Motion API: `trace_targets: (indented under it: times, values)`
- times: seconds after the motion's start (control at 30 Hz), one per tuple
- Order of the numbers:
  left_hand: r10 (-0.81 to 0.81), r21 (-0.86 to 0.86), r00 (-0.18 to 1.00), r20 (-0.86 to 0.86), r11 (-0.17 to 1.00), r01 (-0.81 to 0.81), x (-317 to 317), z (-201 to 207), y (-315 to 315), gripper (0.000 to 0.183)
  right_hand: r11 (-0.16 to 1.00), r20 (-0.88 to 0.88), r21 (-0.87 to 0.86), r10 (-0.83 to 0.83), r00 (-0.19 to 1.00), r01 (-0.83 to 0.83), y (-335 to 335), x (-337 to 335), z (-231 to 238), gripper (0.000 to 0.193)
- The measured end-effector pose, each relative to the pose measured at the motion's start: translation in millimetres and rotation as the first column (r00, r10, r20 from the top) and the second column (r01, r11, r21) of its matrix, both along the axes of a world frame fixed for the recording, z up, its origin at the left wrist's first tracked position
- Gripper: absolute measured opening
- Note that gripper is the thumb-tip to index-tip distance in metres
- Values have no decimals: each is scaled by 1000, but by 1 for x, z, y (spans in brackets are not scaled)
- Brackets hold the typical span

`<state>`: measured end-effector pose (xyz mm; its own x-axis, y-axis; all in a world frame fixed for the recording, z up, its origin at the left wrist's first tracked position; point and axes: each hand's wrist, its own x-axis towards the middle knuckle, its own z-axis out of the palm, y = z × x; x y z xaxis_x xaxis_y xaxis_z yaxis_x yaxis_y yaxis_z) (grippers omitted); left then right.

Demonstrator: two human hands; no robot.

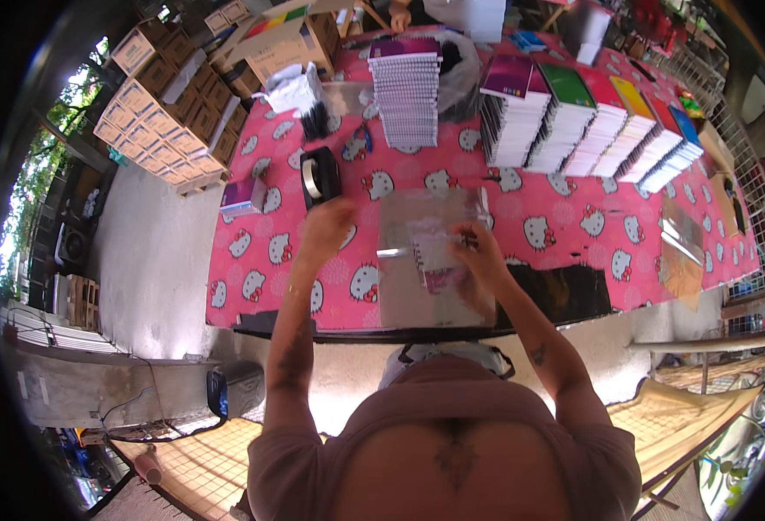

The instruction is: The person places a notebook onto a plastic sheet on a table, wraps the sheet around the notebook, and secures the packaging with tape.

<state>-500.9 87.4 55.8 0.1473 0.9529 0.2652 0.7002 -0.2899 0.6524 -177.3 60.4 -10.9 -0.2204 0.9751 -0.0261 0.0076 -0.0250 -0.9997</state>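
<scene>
My left hand [332, 224], blurred by motion, is just below the black tape dispenser [320, 178] with a pale roll in it; its fingers are smeared. My right hand [480, 252] has its fingers curled at the right side of a small pale spiral notebook [434, 250], whose coil shows along the left edge. Under the notebook lies a greyish flat board [400, 295], and shiny clear plastic [473, 201] spreads over its upper part. Glare hides where plastic and notebook meet.
A tall stack of purple spiral notebooks [405, 95] stands beyond, with several coloured notebook stacks [565, 113] at the right. A small notebook pile [241, 198] lies left. Dark sheet [556, 295], clear plastic sleeves [682, 247] and stacked cartons [161, 113] surround the work area.
</scene>
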Motion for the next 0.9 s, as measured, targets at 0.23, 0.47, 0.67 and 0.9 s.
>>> trace_targets:
  times: [0.23,0.47,0.67,0.9]
  values:
    - [-788,-552,538,-299,603,576,134,68,57,29,999,-44,-35,28,999,-30,-1,2,16,43]
    - [-395,-663,765,508,388,640,101,-65,73,36,996,-74,87,-7,997,14,2,-1,-7,49]
    - [-25,156,998,-62,987,34,113,-15,-43,59,995,-141,-52,-96,985,89,-19,0,-5,44]
    - [127,147,991,-47,982,-119,111,-21,-92,100,989,-442,55,145,885,-135,-37,4,-18,64]
